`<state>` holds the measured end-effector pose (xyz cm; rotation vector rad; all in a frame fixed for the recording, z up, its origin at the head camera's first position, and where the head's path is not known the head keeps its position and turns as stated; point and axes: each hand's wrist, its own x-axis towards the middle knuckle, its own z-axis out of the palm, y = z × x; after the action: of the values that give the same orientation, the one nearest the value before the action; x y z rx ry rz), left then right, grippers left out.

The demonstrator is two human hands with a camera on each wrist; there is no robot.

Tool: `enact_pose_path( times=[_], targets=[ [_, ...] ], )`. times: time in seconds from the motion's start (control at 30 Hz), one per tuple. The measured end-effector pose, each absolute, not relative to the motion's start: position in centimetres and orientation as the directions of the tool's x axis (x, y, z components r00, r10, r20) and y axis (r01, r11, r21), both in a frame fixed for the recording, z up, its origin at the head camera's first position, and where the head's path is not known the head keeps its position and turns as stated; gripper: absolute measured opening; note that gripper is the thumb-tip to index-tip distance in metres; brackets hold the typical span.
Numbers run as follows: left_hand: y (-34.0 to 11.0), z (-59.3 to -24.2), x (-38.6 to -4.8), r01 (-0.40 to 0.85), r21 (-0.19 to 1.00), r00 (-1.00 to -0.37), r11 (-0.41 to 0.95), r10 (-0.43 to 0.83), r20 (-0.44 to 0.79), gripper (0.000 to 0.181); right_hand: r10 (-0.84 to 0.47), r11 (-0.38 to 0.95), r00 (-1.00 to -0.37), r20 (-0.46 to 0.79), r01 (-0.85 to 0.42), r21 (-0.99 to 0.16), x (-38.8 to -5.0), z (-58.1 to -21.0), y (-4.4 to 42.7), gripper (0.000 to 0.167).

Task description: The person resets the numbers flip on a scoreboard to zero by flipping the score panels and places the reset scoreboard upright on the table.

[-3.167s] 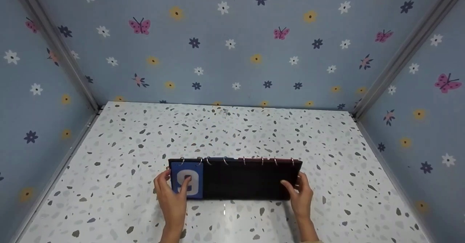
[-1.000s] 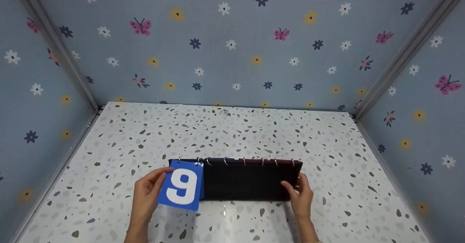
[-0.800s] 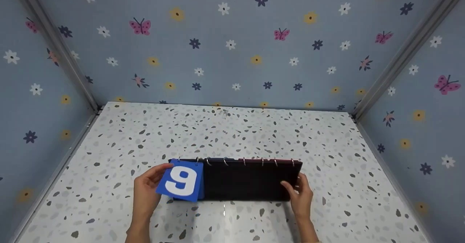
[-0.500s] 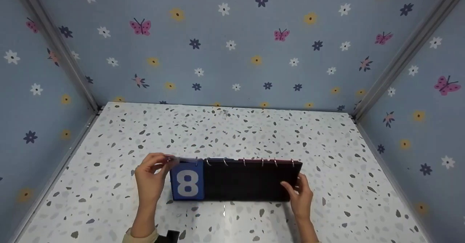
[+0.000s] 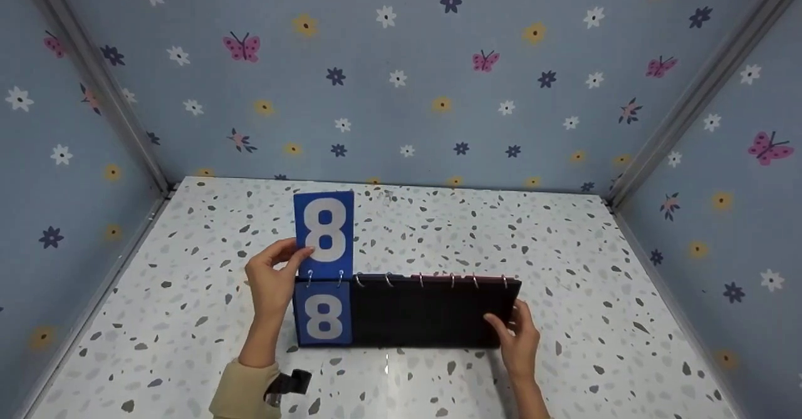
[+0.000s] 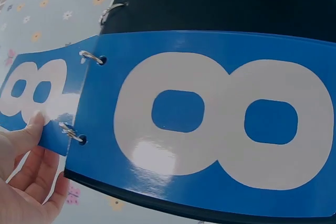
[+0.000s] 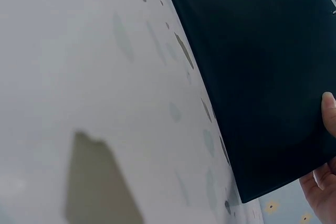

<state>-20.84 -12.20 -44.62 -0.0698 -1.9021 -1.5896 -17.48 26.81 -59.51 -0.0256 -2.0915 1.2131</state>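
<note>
Upper card (image 5: 324,225), pinched by left hand (image 5: 272,278), now stands turned up above black board (image 5: 426,312), leaving lower card (image 5: 324,314) displayed; right hand (image 5: 518,337) grips board's right edge.

free: table (image 5: 432,234) behind black board (image 5: 426,315), right of upper card (image 5: 324,236) | block: left hand (image 5: 274,275), card's left | right hand (image 5: 519,337), board's right end

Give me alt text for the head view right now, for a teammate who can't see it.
The left hand pinches a raised blue card marked 8, above a lower blue card, also 8, on a black board with metal rings. The right hand grips the board's right end; a speckled white table surrounds it.
</note>
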Motion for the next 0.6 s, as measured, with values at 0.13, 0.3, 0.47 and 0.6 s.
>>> enact_pose_path(
  times=[0.13,0.3,0.47,0.6],
  targets=[
    [-12.0,-44.1,-21.1,0.344,0.864,-0.815,0.367,-0.34,0.469,0.019,0.35,0.533,-0.75,0.562,-0.334,-0.777,-17.6,-59.8,26.9,0.046],
    [-12.0,-44.2,-21.5,0.232,0.874,-0.849,0.427,-0.349,0.396,0.022,0.359,0.521,-0.759,0.543,-0.319,-0.791,-17.5,-59.9,26.9,0.046],
    [-12.3,-44.4,-21.6,0.121,0.876,-0.889,0.466,-0.342,0.305,0.026,0.367,0.505,-0.762,0.534,-0.319,-0.802,-17.5,-59.6,26.8,0.046],
    [-12.6,-44.5,-21.7,0.073,0.869,-0.9,0.49,-0.343,0.269,0.025,0.362,0.517,-0.753,0.549,-0.328,-0.791,-17.6,-59.7,26.8,0.046]
  ],
)
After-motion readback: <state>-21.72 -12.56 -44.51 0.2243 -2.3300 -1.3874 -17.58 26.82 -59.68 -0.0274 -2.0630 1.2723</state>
